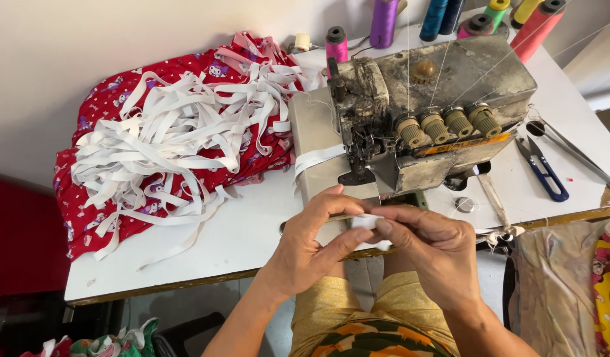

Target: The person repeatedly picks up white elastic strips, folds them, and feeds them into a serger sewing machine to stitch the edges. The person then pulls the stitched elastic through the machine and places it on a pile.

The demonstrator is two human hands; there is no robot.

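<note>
My left hand (311, 241) and my right hand (430, 248) meet at the table's front edge, both pinching a short piece of white elastic band (366, 221) between thumbs and fingers. Just beyond them stands a worn grey overlock sewing machine (417, 112), with another white elastic strip (316, 158) running from its presser foot to the left. A large tangle of white elastic strips (179, 132) lies on red printed fabric (93, 198) at the left of the white table (239, 244).
Thread cones (384, 23) in pink, purple, blue, green and red stand behind the machine. Blue-handled snips (546, 175) and metal scissors (572, 149) lie on the right. Printed fabric (569, 284) hangs at the lower right. A wall runs along the left.
</note>
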